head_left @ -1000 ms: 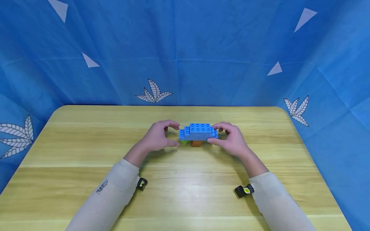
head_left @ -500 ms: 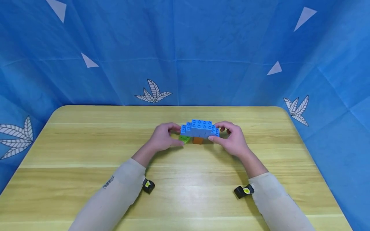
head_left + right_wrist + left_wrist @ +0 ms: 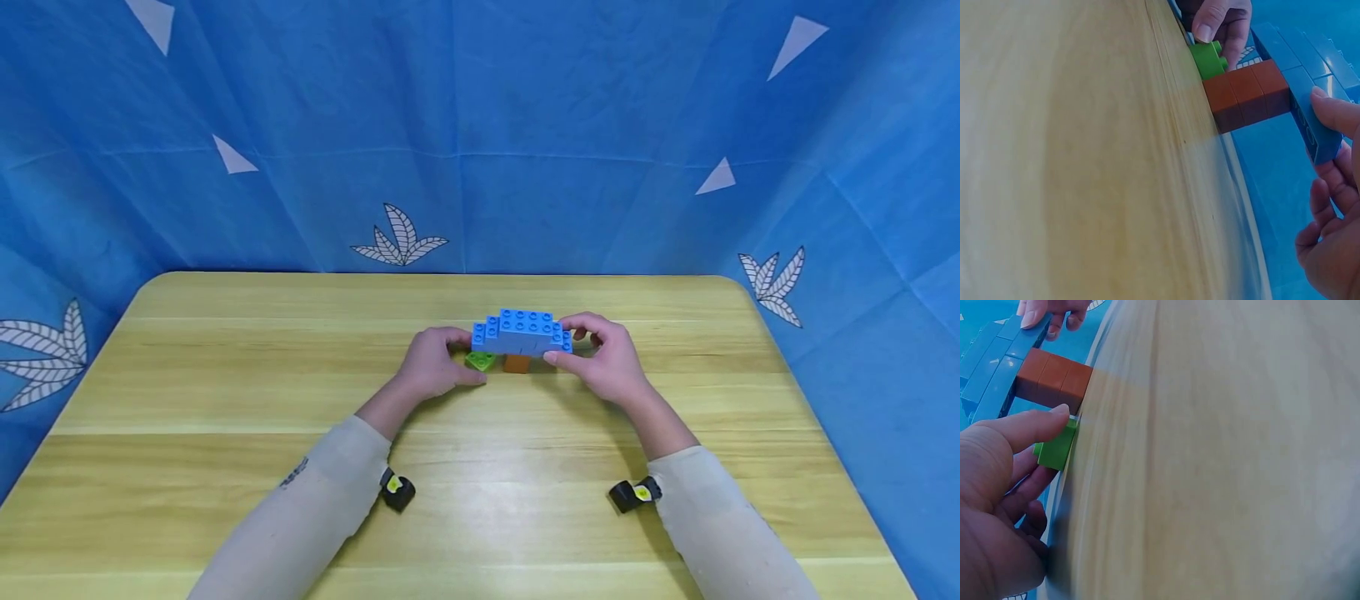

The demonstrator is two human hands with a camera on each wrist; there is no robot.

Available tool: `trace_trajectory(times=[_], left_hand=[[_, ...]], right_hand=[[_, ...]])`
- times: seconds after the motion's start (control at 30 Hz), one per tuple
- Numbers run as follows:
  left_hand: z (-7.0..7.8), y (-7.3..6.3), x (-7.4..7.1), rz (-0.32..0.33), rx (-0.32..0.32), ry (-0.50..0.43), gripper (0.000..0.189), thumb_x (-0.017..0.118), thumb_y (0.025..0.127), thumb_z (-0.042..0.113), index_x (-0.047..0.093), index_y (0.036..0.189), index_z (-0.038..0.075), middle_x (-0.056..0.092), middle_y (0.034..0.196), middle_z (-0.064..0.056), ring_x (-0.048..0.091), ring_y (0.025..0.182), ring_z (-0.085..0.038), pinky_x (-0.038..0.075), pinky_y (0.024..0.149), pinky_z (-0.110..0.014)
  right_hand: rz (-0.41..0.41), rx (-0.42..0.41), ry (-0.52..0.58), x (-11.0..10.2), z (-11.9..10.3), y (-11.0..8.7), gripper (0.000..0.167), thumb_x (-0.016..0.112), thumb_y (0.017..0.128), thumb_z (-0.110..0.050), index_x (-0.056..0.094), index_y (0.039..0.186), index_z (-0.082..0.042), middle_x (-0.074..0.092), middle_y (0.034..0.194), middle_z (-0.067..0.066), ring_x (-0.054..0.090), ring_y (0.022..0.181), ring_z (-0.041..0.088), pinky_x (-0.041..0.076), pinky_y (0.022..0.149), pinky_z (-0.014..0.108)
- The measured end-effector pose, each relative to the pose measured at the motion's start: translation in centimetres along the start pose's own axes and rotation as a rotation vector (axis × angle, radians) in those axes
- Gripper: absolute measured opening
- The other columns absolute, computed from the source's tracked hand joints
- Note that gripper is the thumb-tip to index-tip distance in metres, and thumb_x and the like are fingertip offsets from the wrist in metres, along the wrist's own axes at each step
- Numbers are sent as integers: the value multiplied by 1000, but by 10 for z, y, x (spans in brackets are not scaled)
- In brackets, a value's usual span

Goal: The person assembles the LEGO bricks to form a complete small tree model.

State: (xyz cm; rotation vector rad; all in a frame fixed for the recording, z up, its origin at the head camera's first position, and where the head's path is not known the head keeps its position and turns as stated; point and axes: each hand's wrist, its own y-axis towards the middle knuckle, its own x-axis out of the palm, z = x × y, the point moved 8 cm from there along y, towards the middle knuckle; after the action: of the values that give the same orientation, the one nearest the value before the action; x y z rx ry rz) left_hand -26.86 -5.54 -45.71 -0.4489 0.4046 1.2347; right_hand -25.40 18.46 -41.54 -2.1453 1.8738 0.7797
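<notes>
A stepped blue brick assembly (image 3: 527, 332), built from several bricks, sits on a short brown brick column (image 3: 1246, 95) that stands on the table. My right hand (image 3: 611, 362) grips the assembly's right end, thumb on the near side and fingers behind. A small bright green brick (image 3: 480, 360) rests on the table just left of the column, below the blue overhang. My left hand (image 3: 433, 362) is around the green brick, with the thumb nearer and the fingers beyond it. Space shows between thumb and fingers; whether they touch the brick is unclear.
The wooden table (image 3: 480, 500) spreads around the bricks, with its far edge just behind them. A blue cloth (image 3: 525, 125) with white leaves and triangles hangs behind. A black wrist camera (image 3: 397, 492) is strapped at the left sleeve, another black camera (image 3: 624, 497) at the right.
My left hand has moved right, toward the green brick, which shows more now. The blue assembly has tilted and shifted slightly right and away. My right hand keeps its hold.
</notes>
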Motion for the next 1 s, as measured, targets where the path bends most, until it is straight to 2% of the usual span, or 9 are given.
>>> trace_trajectory(times=[0.27, 0.47, 0.73, 0.93, 1.0], left_hand=[[0, -1, -5, 15, 4, 31, 43, 90, 73, 12, 73, 112, 6, 69, 109, -2, 58, 109, -22, 44, 99, -38], [-5, -1, -12, 42, 2, -11, 40, 89, 74, 12, 73, 111, 8, 68, 107, -1, 59, 105, -21, 46, 96, -36], [-11, -1, -38, 152, -13, -43, 36, 87, 75, 12, 74, 108, 11, 67, 106, -1, 54, 98, -25, 47, 85, -39], [-6, 1, -57, 247, -15, -82, 36, 86, 76, 12, 74, 110, 11, 67, 105, -2, 49, 89, -26, 43, 73, -37], [-3, 2, -63, 276, -21, -104, 37, 86, 76, 12, 74, 112, 11, 66, 106, -5, 46, 86, -25, 40, 70, -37]], right_hand=[[6, -10, -6, -1, 0, 2, 35, 86, 80, -13, 71, 112, -7, 63, 98, 8, 50, 92, 27, 36, 72, 40], [5, -10, -3, -1, -1, 3, 35, 86, 80, -12, 71, 111, -7, 63, 98, 8, 50, 91, 25, 36, 73, 41], [4, -11, 9, -1, -1, 3, 34, 85, 81, -12, 71, 111, -6, 63, 97, 8, 49, 91, 25, 35, 71, 38], [-4, -17, 13, 1, -3, 4, 34, 85, 81, -11, 71, 112, -6, 64, 98, 7, 49, 91, 24, 36, 71, 38], [-8, -21, 10, 1, -3, 4, 35, 85, 81, -11, 71, 112, -6, 64, 99, 7, 49, 92, 24, 36, 71, 38]])
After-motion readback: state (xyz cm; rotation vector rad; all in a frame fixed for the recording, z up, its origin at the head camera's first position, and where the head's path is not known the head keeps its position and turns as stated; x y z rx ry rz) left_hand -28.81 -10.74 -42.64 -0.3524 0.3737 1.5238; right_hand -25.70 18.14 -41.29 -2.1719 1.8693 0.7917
